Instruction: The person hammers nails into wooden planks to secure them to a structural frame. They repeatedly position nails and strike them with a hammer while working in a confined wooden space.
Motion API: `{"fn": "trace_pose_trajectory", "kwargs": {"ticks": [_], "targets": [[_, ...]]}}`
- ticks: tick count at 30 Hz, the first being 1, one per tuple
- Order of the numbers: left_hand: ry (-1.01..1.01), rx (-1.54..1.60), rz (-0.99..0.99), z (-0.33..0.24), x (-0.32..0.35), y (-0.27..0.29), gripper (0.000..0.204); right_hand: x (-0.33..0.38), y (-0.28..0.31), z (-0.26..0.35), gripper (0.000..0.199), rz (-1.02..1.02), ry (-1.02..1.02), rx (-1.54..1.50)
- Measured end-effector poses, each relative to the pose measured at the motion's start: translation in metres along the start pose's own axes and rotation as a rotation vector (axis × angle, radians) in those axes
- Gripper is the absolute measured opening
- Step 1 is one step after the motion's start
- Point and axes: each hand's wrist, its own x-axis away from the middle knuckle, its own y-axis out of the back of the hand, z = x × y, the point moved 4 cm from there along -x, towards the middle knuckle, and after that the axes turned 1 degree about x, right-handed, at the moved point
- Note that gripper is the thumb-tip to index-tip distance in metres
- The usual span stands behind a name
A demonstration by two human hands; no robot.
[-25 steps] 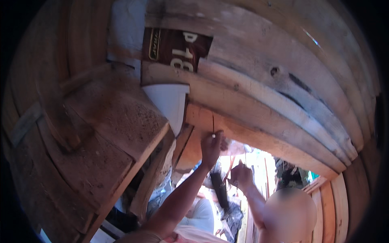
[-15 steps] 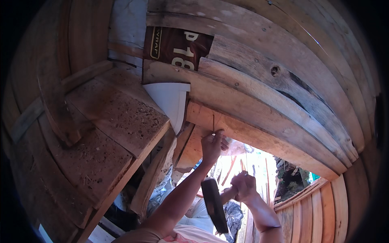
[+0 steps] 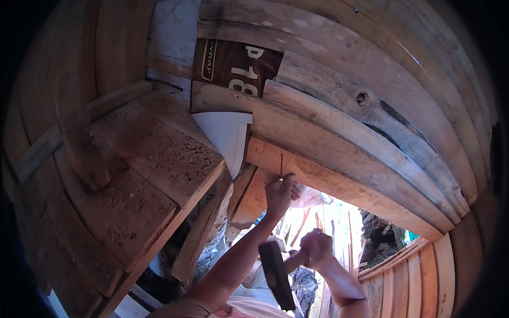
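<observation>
My left hand (image 3: pixel 279 197) is raised to a wooden beam (image 3: pixel 339 183), its fingers closed round a nail (image 3: pixel 281 168). The nail's thin shaft runs up against the beam's face, and its bright head shows just at the fingertips. Lower and to the right, my right hand (image 3: pixel 317 249) is wrapped round the short visible part of a hammer's wooden handle. The dark, blocky hammer head (image 3: pixel 275 276) hangs below my left forearm's right side, apart from the nail. The rest of the handle is hidden in my fist.
A plank shelf (image 3: pixel 154 153) strewn with wood debris juts out at the left. A white curved piece (image 3: pixel 228 138) fills the corner beside the beam. Overlapping boards (image 3: pixel 339 90) cover the wall above. Below the beam is a bright opening, with black plastic (image 3: pixel 305 283) under it.
The hammer and my right hand have moved slightly down and left. My left hand keeps its hold on the nail at the beam, and the whole view has shifted a little.
</observation>
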Motion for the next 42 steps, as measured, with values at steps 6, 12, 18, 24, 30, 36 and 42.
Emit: {"fn": "trace_pose_trajectory", "kwargs": {"ticks": [6, 12, 18, 24, 30, 36, 42], "targets": [[0.023, 0.034, -0.06, 0.006, 0.008, -0.004, 0.03, 0.008, -0.033, -0.053, 0.027, 0.182, -0.162, 0.282], [0.013, 0.028, 0.003, -0.004, 0.003, -0.007, 0.028, -0.004, 0.001, -0.004, 0.028, -0.057, 0.063, 0.07], [-0.013, -0.06, -0.022, -0.015, -0.001, -0.01, 0.027, 0.021, -0.031, -0.053, 0.023, 0.274, -0.354, -0.154], [0.077, -0.002, -0.024, -0.001, 0.002, -0.006, 0.027, -0.007, -0.007, -0.022, 0.021, -0.001, -0.071, 0.094], [0.031, -0.031, -0.018, -0.01, 0.005, -0.01, 0.028, 0.004, 0.015, 0.011, 0.02, -0.15, 0.058, -0.002], [0.096, 0.113, -0.01, 0.001, -0.001, -0.003, 0.023, -0.008, -0.027, -0.047, 0.029, -0.047, -0.236, 0.036], [0.007, -0.013, -0.011, -0.006, 0.003, -0.007, 0.027, -0.015, 0.007, 0.017, 0.017, -0.145, 0.013, -0.009]]}}
